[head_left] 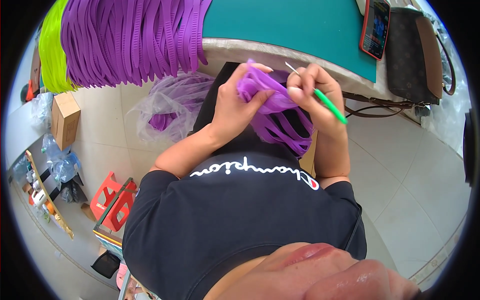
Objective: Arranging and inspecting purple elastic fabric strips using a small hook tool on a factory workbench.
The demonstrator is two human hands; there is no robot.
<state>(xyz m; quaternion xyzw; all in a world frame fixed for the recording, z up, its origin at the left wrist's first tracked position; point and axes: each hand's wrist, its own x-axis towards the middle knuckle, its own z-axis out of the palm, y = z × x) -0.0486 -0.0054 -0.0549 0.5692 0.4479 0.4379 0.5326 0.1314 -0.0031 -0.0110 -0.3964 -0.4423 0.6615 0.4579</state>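
Observation:
My left hand (240, 97) is closed around a folded bunch of soft purple rubber straps (272, 95), its thumb pressed on top. Loops of these straps hang below my hands over my lap. In my right hand (320, 95) is a thin tool with a green handle (330, 106) and a slim metal tip that points up and left. The fingers of that hand also sit against the right edge of the purple bunch; whether they pinch it is hard to make out. Both hands are in front of the table's near edge.
A thick row of purple ribbed straps (130, 40) hangs over the table edge at left, beside lime-green ones (52, 50). The table has a green mat (285, 22), a phone (375, 27) and a brown bag (415, 55). A clear plastic bag (170, 100), cardboard box (65, 120) and red stool (107, 195) are lower left.

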